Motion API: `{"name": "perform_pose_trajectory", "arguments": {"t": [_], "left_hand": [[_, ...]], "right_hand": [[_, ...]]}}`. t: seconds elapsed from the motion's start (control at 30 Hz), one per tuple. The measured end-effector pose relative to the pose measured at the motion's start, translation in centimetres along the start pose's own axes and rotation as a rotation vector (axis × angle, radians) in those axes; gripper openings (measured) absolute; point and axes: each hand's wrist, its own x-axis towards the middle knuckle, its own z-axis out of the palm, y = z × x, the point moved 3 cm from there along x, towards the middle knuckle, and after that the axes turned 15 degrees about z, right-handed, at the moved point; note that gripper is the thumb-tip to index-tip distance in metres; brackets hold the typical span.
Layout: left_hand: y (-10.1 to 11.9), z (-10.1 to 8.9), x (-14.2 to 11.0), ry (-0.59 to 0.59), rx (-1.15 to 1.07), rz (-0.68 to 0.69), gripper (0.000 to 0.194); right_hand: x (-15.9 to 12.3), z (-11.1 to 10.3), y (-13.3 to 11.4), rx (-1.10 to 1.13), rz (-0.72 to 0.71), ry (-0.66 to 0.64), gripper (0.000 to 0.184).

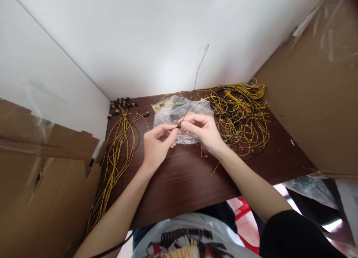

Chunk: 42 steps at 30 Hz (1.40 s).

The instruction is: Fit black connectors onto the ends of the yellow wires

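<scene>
My left hand pinches a small dark piece between thumb and fingertips; it is too small to make out fully. Close beside it, my right hand is closed on wires at the same spot. A thin black wire rises from between the fingertips toward the white wall, and a yellow wire curves up from there too. Beneath both hands lies a clear plastic bag with small pieces in it, partly hidden by my fingers.
Yellow wires with black ends hang over the brown table at left. A large tangle of yellow and black wires covers the right back. Cardboard and more cardboard flank the table. A white wall stands behind.
</scene>
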Motion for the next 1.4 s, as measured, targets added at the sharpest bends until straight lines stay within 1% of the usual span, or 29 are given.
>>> {"name": "perform_pose_trajectory", "arguments": {"t": [0.07, 0.17, 0.27, 0.43, 0.53, 0.67, 0.8, 0.93, 1.03, 1.13, 1.2, 1.3, 1.33, 1.4], "left_hand": [[-0.1, 0.1, -0.1, -0.014, -0.005, -0.009, 0.013], [-0.1, 0.1, -0.1, -0.011, 0.038, -0.012, 0.011], [0.0, 0.0, 0.0, -0.008, 0.079, 0.003, 0.01], [0.1, -0.1, 0.1, -0.069, 0.135, 0.068, 0.009], [0.2, -0.2, 0.1, -0.085, 0.186, 0.119, 0.008], [0.3, -0.1, 0.0, -0.11, 0.219, 0.155, 0.007], [0.5, 0.4, -0.2, -0.13, 0.175, 0.142, 0.007], [0.7, 0.6, -0.3, -0.122, 0.104, 0.098, 0.007], [0.4, 0.4, -0.2, -0.081, 0.039, 0.05, 0.008], [-0.1, 0.1, 0.0, -0.023, -0.069, -0.032, 0.01], [-0.6, 0.1, 0.1, -0.003, -0.189, -0.124, 0.011], [-1.0, 0.2, 0.1, -0.017, -0.335, -0.251, 0.013], [-1.0, 0.3, 0.1, -0.034, -0.347, -0.266, 0.014], [-1.0, 0.4, 0.1, -0.078, -0.317, -0.248, 0.014]], "right_hand": [[0.0, 0.0, 0.1, 0.015, -0.013, 0.023, 0.013], [0.0, 0.0, 0.1, -0.017, 0.008, 0.019, 0.012], [-0.1, 0.0, -0.2, -0.08, -0.006, 0.054, 0.016], [-0.3, -0.3, -1.1, -0.106, -0.043, 0.108, 0.022], [-0.3, -1.4, -1.8, -0.064, -0.07, 0.168, 0.022], [-0.2, -3.6, -2.6, 0.048, -0.132, 0.299, 0.021], [-0.1, -5.2, -3.0, 0.056, -0.183, 0.409, 0.025], [0.0, -5.8, -2.8, 0.082, -0.194, 0.456, 0.024], [0.2, -5.5, -2.6, 0.138, -0.163, 0.417, 0.02], [0.5, -4.4, -2.1, 0.142, -0.077, 0.295, 0.021], [0.5, -3.1, -1.6, 0.114, 0.0, 0.194, 0.024], [0.2, -1.0, -0.7, 0.059, 0.111, 0.029, 0.027], [0.1, -0.5, -0.4, 0.045, 0.129, -0.011, 0.025], [-0.1, 0.2, -0.2, 0.033, 0.124, -0.04, 0.022]]}}
